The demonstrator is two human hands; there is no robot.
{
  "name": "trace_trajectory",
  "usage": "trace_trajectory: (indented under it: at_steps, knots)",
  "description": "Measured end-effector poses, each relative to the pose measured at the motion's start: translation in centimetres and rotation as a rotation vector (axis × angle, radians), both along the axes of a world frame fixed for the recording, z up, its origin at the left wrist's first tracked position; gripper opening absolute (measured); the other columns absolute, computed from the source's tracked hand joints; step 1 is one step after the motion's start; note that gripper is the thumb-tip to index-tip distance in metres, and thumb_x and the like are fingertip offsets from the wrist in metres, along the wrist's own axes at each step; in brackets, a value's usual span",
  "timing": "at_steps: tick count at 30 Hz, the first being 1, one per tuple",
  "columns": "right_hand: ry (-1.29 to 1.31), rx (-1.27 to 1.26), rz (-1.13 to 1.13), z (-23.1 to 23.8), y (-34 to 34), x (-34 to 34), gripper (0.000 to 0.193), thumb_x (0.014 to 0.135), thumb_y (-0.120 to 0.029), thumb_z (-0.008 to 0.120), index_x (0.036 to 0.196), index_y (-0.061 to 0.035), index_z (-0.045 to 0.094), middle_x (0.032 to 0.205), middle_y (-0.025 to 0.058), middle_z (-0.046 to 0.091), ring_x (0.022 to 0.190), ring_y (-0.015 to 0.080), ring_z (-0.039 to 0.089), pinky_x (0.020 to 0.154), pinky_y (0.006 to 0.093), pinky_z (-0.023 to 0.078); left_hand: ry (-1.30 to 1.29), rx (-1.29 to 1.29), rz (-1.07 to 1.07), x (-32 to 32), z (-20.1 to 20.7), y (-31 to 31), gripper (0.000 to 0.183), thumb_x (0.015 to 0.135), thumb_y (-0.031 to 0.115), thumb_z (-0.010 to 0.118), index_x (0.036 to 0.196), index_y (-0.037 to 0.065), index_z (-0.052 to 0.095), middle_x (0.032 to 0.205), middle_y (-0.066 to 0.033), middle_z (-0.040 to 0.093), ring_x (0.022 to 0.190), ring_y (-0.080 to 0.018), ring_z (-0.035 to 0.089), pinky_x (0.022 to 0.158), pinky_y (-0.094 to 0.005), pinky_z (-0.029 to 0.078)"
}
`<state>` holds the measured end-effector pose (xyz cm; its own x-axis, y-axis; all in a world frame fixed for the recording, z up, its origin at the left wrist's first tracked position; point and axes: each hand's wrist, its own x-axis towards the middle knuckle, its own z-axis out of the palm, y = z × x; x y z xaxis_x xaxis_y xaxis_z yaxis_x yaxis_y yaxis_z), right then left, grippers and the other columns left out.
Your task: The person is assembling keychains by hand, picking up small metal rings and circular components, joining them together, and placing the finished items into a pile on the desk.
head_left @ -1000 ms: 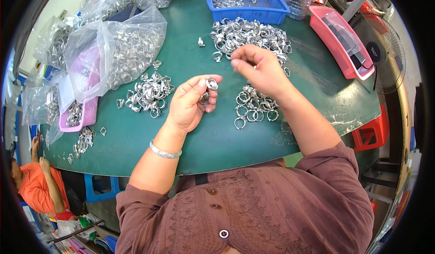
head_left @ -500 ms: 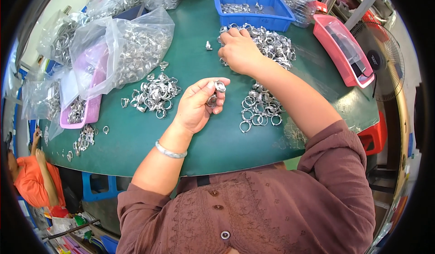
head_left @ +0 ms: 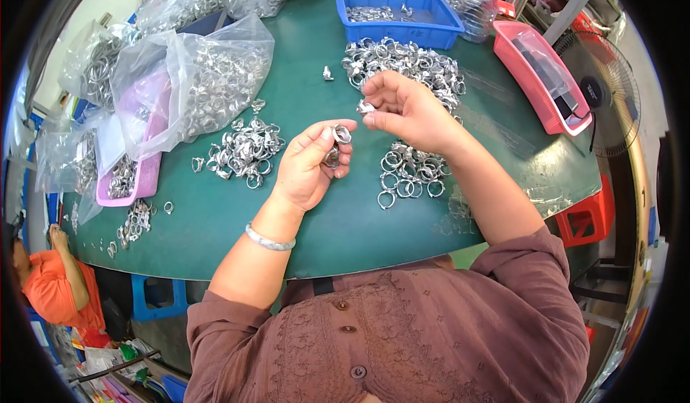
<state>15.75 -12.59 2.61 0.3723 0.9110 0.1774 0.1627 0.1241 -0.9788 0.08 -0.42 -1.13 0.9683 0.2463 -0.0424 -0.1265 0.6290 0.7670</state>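
A green table (head_left: 316, 220) is strewn with metal clamp rings, clear bags (head_left: 194, 80) of them heaped at left. A ring (head_left: 336, 144) is pinched in the left hand (head_left: 310, 166); a small metal piece (head_left: 365, 106) is gripped by the right hand (head_left: 410, 112) just beside it. Either part could be fumbled and lost among the loose rings (head_left: 410, 177) below.

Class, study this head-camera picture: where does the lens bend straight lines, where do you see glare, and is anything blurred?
Head view: fisheye bending curves the green table edge and the pink tray toward the rim, with black corners; glare glints off the clear plastic bags and the metal ring pile; light is even, shadows soft; the left hand and right hand look sharp, not smeared.
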Motion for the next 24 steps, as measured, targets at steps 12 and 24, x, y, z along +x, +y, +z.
trace_trajectory:
  at_steps: [12,24]
  knots:
    - [-0.204,0.133,-0.152,-2.0,-0.5,-1.3,0.018,0.075,-0.003,0.063,0.089,-0.0003,0.053,0.071,0.0021,0.056,0.064,0.0072,0.053,0.058,0.0218,0.044,-0.014,0.061,0.029,0.1,0.2,-0.5,0.026,0.091,0.02,0.046,0.109,0.003,0.056,0.082,-0.0019,0.057,0.068,-0.0083,0.051,0.056,-0.0218,0.041]
    - [-0.071,0.05,-0.068,-1.6,-1.1,-1.7,0.021,0.078,0.004,0.058,0.097,-0.0001,0.05,0.088,0.0016,0.054,0.08,0.0071,0.052,0.07,0.0214,0.044,-0.032,0.105,0.051,0.0,0.2,-0.5,0.028,0.091,0.022,0.046,0.11,0.003,0.056,0.087,-0.0034,0.059,0.069,-0.008,0.051,0.055,-0.0211,0.041]
